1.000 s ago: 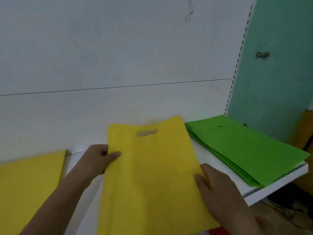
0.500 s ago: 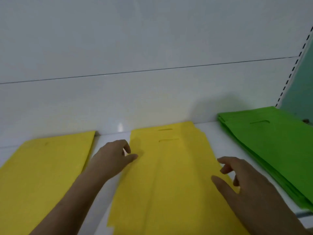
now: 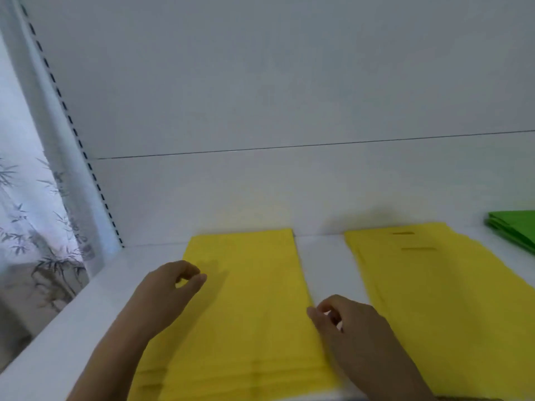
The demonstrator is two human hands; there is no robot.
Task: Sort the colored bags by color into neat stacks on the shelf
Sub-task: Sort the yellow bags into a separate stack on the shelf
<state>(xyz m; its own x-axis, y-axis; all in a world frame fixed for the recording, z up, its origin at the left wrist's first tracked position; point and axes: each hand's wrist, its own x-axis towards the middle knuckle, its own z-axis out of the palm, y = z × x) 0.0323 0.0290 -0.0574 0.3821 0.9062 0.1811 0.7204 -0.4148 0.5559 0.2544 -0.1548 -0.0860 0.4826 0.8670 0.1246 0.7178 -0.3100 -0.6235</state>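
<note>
Two stacks of yellow bags lie on the white shelf [image 3: 321,264]. The left yellow stack [image 3: 254,308] lies flat between my hands. The right yellow stack [image 3: 440,290] is a little fanned, with two handle slots showing at its far end. A corner of the green stack [image 3: 515,227] shows at the far right. My left hand [image 3: 170,293] hovers at the left stack's left edge, fingers loosely curled, thumb and fingers apart. My right hand [image 3: 353,325] is at that stack's right edge, fingers loosely curled, thumb tip by the edge. Neither hand holds a bag.
The white back panel [image 3: 289,96] rises right behind the stacks. A slotted upright [image 3: 72,131] closes the shelf's left end, with a bamboo-print curtain [image 3: 34,233] beyond it. A strip of bare shelf separates the two yellow stacks.
My view has swung left. Both hands let go of the yellow bag laid on the right yellow stack and moved over to the edges of the left yellow stack.
</note>
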